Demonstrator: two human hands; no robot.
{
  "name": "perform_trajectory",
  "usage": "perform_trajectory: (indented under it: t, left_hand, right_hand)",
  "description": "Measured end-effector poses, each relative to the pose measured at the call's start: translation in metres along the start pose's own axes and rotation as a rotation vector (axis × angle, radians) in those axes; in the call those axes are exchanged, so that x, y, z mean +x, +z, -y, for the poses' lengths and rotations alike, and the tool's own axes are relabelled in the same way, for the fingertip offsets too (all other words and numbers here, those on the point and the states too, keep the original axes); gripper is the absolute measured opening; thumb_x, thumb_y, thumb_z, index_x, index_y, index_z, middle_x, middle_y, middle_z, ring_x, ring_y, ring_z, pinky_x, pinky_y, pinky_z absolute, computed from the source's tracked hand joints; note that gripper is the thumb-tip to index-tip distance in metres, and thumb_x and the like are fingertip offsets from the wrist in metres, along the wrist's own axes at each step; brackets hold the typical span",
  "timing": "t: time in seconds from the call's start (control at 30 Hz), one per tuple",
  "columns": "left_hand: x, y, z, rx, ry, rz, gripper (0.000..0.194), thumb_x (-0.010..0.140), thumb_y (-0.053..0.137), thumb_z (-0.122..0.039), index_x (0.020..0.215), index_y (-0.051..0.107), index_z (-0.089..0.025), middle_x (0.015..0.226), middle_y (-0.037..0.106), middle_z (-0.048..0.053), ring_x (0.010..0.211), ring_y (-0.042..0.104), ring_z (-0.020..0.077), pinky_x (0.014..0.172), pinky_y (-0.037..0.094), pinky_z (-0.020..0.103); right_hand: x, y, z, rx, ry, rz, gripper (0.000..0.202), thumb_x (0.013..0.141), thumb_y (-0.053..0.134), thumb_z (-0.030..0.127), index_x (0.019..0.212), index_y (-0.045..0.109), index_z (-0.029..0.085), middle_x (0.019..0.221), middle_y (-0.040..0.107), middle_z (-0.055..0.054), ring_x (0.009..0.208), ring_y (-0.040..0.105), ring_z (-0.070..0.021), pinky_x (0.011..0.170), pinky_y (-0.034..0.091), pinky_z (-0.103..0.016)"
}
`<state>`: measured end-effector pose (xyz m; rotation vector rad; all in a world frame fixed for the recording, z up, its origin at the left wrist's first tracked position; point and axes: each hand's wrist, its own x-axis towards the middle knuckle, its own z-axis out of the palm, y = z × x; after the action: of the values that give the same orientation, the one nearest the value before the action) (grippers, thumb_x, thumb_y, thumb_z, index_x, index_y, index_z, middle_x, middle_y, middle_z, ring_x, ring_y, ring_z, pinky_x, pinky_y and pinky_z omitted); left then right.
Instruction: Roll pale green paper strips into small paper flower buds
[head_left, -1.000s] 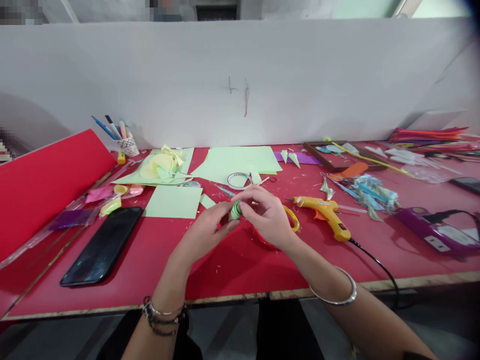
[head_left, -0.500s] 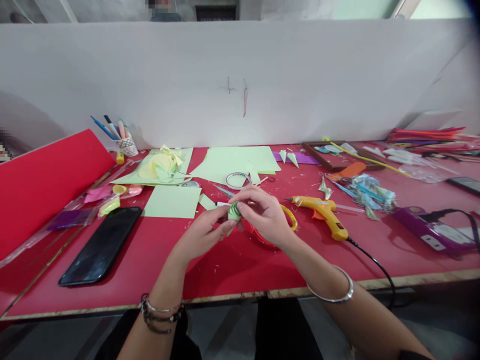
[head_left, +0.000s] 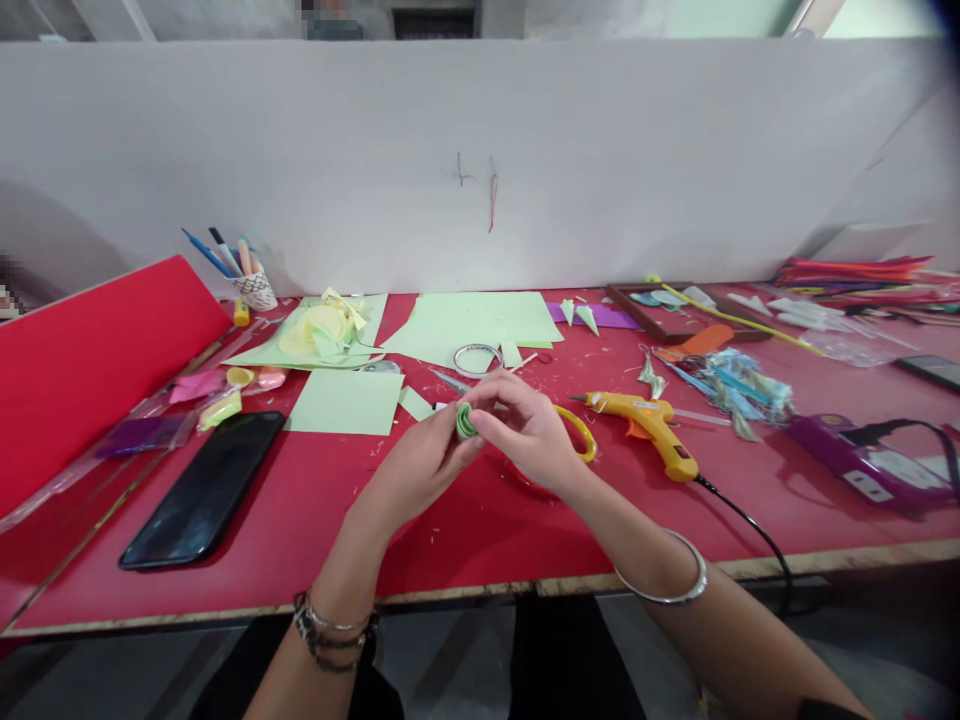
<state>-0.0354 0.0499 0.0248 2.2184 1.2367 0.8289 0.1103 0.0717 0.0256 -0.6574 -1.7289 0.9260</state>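
Between my two hands is a small coil of rolled green paper, its spiral edge facing me. My left hand is closed on its left and lower side, partly covering it. From the right, the thumb and fingers of my right hand pinch the same coil. Under and behind my right hand lie a yellow ring and a red ring, mostly covered. A pair of scissors shows its blades just beyond my fingers, near a silver ring-shaped bangle.
A yellow glue gun lies to the right, its cord running over the table edge. Pale green sheets lie at the back, with small paper cones. A black phone rests at left; a purple power strip at right.
My left hand has shifted slightly up and right, closing further around the paper coil. The coil has turned, showing more of its spiral end. My right hand has barely moved.
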Motion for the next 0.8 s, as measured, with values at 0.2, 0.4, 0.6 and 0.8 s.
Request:
perform_trajectory:
  t: [0.2, 0.4, 0.6, 0.8]
  left_hand:
    - [0.0005, 0.0019, 0.0042, 0.175, 0.022, -0.009, 0.027, 0.088, 0.032, -0.033, 0.102, 0.046, -0.015, 0.089, 0.06, 0.009, 0.076, 0.058, 0.0197, 0.061, 0.044, 0.029]
    - [0.0006, 0.0021, 0.0065, 0.321, 0.081, -0.028, 0.023, 0.085, 0.035, -0.029, 0.098, 0.046, -0.014, 0.084, 0.06, 0.008, 0.073, 0.057, 0.02, 0.059, 0.042, 0.028]
    - [-0.0001, 0.0018, 0.0035, 0.291, 0.09, -0.032, 0.03, 0.087, 0.031, -0.034, 0.105, 0.044, -0.013, 0.091, 0.06, 0.01, 0.079, 0.058, 0.0208, 0.063, 0.044, 0.03]
    - [-0.0007, 0.0039, 0.0024, 0.251, 0.082, -0.035, 0.032, 0.089, 0.025, -0.035, 0.104, 0.044, -0.014, 0.095, 0.058, 0.011, 0.085, 0.057, 0.0213, 0.069, 0.046, 0.033]
  right_hand:
    - [-0.0017, -0.0003, -0.0014, 0.008, -0.016, 0.042, 0.007, 0.076, 0.053, 0.022, 0.082, 0.056, 0.019, 0.083, 0.048, -0.002, 0.07, 0.049, -0.0094, 0.059, 0.046, -0.024]
    - [-0.0027, 0.0, 0.0006, -0.005, -0.014, 0.068, 0.007, 0.077, 0.051, 0.018, 0.082, 0.055, 0.019, 0.083, 0.047, -0.001, 0.068, 0.048, -0.0085, 0.059, 0.045, -0.024]
    - [-0.0022, 0.0001, 0.0018, -0.012, -0.039, 0.061, 0.009, 0.077, 0.049, 0.015, 0.083, 0.056, 0.018, 0.084, 0.048, -0.002, 0.072, 0.049, -0.0102, 0.06, 0.045, -0.024]
    - [-0.0015, 0.0008, 0.0011, 0.003, -0.015, 0.013, 0.007, 0.079, 0.05, 0.021, 0.078, 0.056, 0.018, 0.079, 0.049, -0.001, 0.071, 0.049, -0.0104, 0.057, 0.044, -0.023]
